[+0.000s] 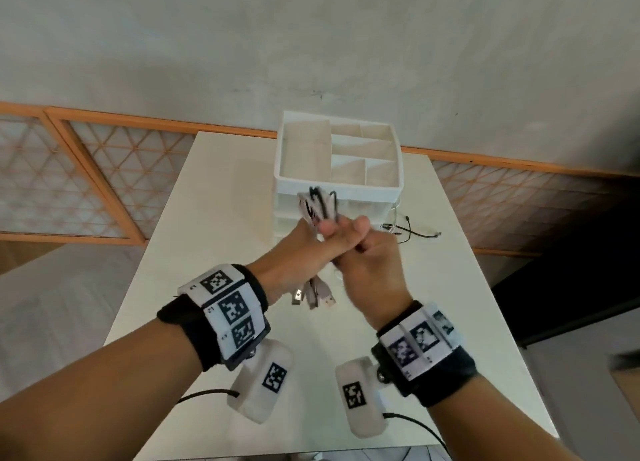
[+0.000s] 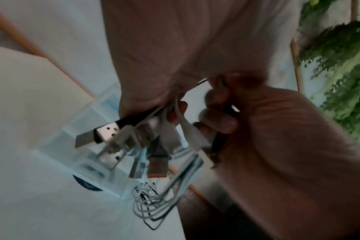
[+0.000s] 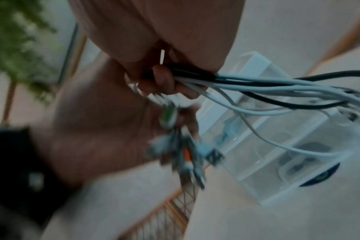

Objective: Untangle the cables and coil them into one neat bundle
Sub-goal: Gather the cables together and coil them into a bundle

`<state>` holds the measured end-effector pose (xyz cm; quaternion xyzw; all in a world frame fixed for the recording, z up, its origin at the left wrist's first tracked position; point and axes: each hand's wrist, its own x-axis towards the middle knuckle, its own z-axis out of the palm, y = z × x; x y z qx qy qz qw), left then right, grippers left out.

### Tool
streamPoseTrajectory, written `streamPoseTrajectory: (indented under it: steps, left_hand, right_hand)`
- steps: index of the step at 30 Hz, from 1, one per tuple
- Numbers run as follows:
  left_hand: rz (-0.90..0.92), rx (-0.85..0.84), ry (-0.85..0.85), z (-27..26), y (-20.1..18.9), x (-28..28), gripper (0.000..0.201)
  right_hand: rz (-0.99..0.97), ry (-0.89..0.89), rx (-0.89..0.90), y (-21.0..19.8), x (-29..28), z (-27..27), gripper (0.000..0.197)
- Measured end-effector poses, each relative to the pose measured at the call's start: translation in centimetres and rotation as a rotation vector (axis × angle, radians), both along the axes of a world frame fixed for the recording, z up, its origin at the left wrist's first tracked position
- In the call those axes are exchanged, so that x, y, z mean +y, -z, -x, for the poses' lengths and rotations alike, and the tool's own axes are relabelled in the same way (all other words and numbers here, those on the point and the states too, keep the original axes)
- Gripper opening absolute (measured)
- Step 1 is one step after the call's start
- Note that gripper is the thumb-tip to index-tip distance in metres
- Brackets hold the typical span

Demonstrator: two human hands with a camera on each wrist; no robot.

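Both hands meet in front of the white organiser (image 1: 339, 155), raised above the surface (image 1: 214, 218). The left hand (image 1: 294, 252) has its grip clamped on the cables (image 1: 317, 204); the right hand (image 1: 370, 252) is likewise curled round the same bunch, touching the left. From the head view, folded loops stick up above the fists against the organiser's front, and USB plugs (image 1: 313, 296) hang below. Only the left wrist view shows the plugs (image 2: 134, 142) clearly, fanned out beneath the fingers (image 2: 218, 123). The right wrist view alone shows white and black strands (image 3: 277, 87) trailing toward the organiser's clear drawers (image 3: 277, 154).
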<state>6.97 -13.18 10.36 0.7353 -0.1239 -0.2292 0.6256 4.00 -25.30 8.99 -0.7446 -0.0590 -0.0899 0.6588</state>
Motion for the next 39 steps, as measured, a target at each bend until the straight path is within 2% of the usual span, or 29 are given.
streamPoseTrajectory:
  steps: [3, 6, 8, 10, 12, 13, 15, 16, 19, 21, 22, 24, 25, 26, 27, 29, 31, 33, 36, 38, 39]
  left_hand:
    - [0.158, 0.214, -0.023, 0.4, -0.4, -0.4, 0.056]
    - [0.200, 0.314, -0.078, 0.0, 0.1, 0.8, 0.049]
    - [0.230, 0.307, -0.120, -0.5, 0.5, 1.6, 0.041]
    - [0.173, 0.262, -0.117, -0.4, 0.3, 2.0, 0.039]
    - [0.095, 0.232, -0.037, -0.1, 0.1, 2.0, 0.037]
    - [0.074, 0.213, 0.021, 0.0, 0.0, 1.9, 0.031]
    - [0.021, 0.154, 0.100, 0.2, -0.5, 1.6, 0.011]
    - [-0.007, 0.106, 0.111, 0.3, -0.6, 1.6, 0.005]
    - [-0.033, -0.047, 0.061, 0.4, -0.6, 1.7, 0.018]
    - [-0.024, -0.128, 0.007, 0.4, -0.5, 1.7, 0.031]
    - [-0.005, -0.138, -0.019, 0.4, -0.5, 1.8, 0.032]
    - [0.085, -0.126, -0.063, 0.2, -0.9, 2.2, 0.025]
    - [0.123, -0.128, -0.067, 0.1, -1.2, 2.5, 0.029]
    - [0.148, -0.138, -0.057, 0.0, -1.4, 2.8, 0.036]
    - [0.173, -0.142, -0.044, -0.1, -1.6, 3.1, 0.041]
    - [0.218, -0.120, -0.021, 0.2, -2.2, 3.4, 0.042]
    - [0.242, -0.060, -0.022, 0.2, -2.2, 3.6, 0.039]
    - [0.206, 0.011, -0.035, 0.4, -1.8, 3.7, 0.036]
    - [-0.037, 0.082, -0.030, 0.7, -0.3, 3.5, 0.042]
    - [-0.204, 0.074, -0.030, 0.7, 0.9, 3.2, 0.058]
    - [-0.263, 0.060, -0.044, 0.7, 1.3, 3.0, 0.059]
  right_hand:
    - [0.144, -0.061, -0.016, 0.2, 0.6, 0.9, 0.029]
    - [0.264, -0.195, -0.075, -0.2, -0.4, 1.2, 0.019]
    - [0.275, -0.135, -0.125, -1.0, -1.2, 1.0, 0.018]
    - [0.364, 0.009, -0.212, -2.7, -1.9, 0.3, 0.031]
    - [0.565, -0.030, -0.257, -4.4, -2.1, -0.7, 0.056]
    - [0.662, -0.092, -0.258, -5.0, -2.1, -1.2, 0.060]
    - [0.752, -0.144, -0.253, -5.8, -1.6, -1.7, 0.045]
    - [0.736, -0.113, -0.254, -6.0, -1.4, -1.8, 0.037]
    - [0.582, 0.083, -0.204, -6.6, -0.9, -1.7, 0.030]
    - [0.407, 0.137, -0.100, -6.3, -0.8, -1.9, 0.031]
    - [0.278, 0.075, -0.030, -6.0, -0.8, -1.9, 0.035]
    - [0.109, -0.199, 0.113, -4.5, -1.5, -1.8, 0.059]
    - [0.159, -0.352, 0.164, -3.5, -2.0, -1.9, 0.065]
    - [0.287, -0.472, 0.228, -2.2, -2.3, -1.8, 0.061]
    - [0.439, -0.550, 0.291, -0.9, -2.4, -1.6, 0.049]
    - [0.729, -0.471, 0.349, 2.0, -2.8, -1.3, 0.019]
    - [0.942, -0.276, 0.316, 4.3, -3.6, -1.6, 0.035]
    - [1.052, -0.098, 0.329, 5.1, -4.8, -2.2, 0.044]
    - [1.127, 0.138, 0.345, 3.5, -6.1, -3.0, 0.042]
    - [1.172, 0.211, 0.279, 2.0, -5.9, -3.3, 0.037]
    - [1.171, 0.230, 0.246, 1.5, -5.6, -3.4, 0.034]
